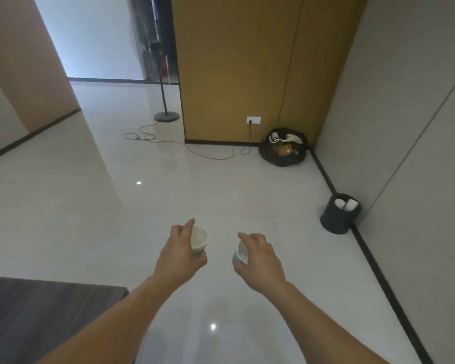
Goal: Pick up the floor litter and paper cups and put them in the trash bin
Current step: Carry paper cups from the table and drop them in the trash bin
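A: Grip state?
B: Your left hand (184, 245) fingers curl round the left cup (199, 239); right hand (258, 254) grips the right cup (241, 254) likewise. Trash bin (334, 223) sits well apart, by the right wall (405, 153).
A: Advice?
B: Step close, release over its opening, don't toss.

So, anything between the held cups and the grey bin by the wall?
Nothing visible: bare floor from left cup and right cup to the bin; cable and black bag lie farther back.
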Demonstrator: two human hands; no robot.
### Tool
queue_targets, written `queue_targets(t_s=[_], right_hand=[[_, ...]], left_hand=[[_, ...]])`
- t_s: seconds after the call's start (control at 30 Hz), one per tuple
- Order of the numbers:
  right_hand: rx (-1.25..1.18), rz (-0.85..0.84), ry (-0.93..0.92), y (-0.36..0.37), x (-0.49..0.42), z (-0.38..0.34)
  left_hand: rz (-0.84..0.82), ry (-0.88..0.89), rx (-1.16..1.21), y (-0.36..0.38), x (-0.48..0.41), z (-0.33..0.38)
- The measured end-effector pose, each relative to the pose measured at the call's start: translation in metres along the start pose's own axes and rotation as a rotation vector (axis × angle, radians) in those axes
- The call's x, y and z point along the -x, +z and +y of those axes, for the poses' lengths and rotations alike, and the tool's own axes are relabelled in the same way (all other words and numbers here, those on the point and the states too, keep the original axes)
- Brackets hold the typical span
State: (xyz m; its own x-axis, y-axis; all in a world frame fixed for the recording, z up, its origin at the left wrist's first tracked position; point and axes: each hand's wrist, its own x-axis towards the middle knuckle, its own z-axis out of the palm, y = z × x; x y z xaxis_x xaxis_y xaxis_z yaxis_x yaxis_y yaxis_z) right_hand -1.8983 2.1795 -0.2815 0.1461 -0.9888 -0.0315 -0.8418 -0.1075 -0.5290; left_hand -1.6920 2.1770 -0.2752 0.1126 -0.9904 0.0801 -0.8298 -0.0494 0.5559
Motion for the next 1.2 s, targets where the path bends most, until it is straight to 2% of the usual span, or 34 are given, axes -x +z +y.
queue_targets(t_s=[0.23,0.4,0.63,0.9,1.2], right_hand=[[0.038,0.173,0.257,-0.059,-0.070,0.061],[0.017,0.261,0.436,-0.092,-0.095,0.123],[-0.002,0.393,0.558,-0.160,-0.152,0.238],[0.028,0.411,0.577,-0.258,-0.226,0.365],[0.037,0.343,0.606,-0.299,-0.343,0.482]], left_hand=[[-0.157,0.271,0.042,0.056,-0.135,0.077],[-0.258,0.427,0.063,0.112,-0.194,0.151],[-0.342,0.600,0.081,0.208,-0.269,0.274],[-0.382,0.608,0.074,0.299,-0.352,0.393],[-0.435,0.592,0.105,0.403,-0.467,0.465]])
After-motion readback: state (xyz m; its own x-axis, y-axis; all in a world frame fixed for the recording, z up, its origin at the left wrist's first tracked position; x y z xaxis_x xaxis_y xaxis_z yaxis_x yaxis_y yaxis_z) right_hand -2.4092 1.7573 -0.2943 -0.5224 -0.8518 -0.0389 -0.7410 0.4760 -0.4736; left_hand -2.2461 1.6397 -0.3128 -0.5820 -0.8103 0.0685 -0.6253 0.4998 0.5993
